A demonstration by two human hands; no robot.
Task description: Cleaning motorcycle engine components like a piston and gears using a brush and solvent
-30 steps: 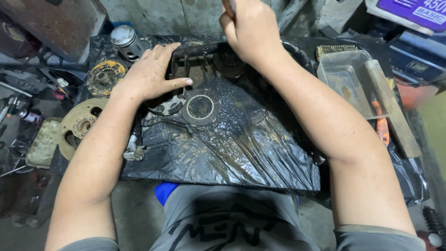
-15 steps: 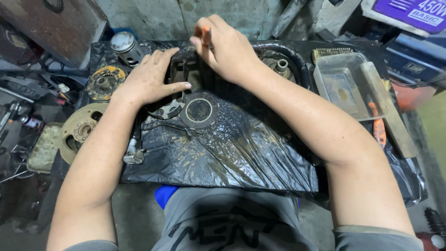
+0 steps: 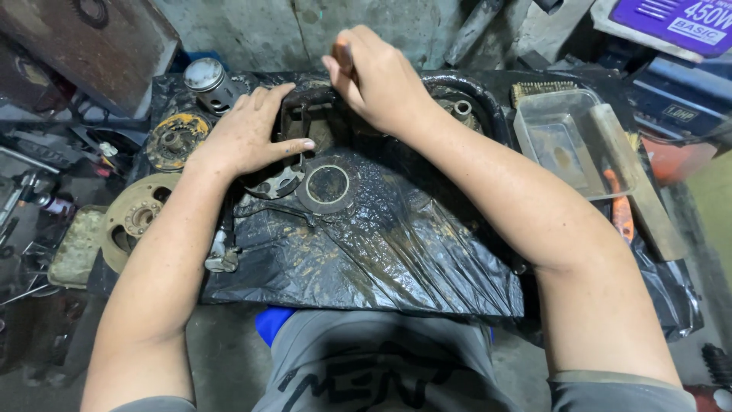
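1. Down on the workbench, we see a greasy black plastic sheet [image 3: 381,252] spread over the surface, with both bare forearms reaching across it.
2. Our left hand [image 3: 248,137] rests flat on a dark metal engine part [image 3: 309,122], fingers spread wide and closed on nothing, the thumb pointing toward 3 o'clock.
3. Our right hand [image 3: 381,80] sits at 1 o'clock from the left, fingers curled tightly around a thin tool [image 3: 343,57]; only its tip shows, so we cannot tell what kind it is.
4. Just beside the left thumb, at 5 o'clock, lies a round ring-shaped gasket [image 3: 328,185] on the sheet, touching a flat perforated plate [image 3: 278,183].
5. At 9 o'clock from the left hand sit a yellowed rotor disc [image 3: 175,140] and a silvery piston [image 3: 207,80].
6. At 3 o'clock from the right hand stands a clear plastic tray [image 3: 572,141].
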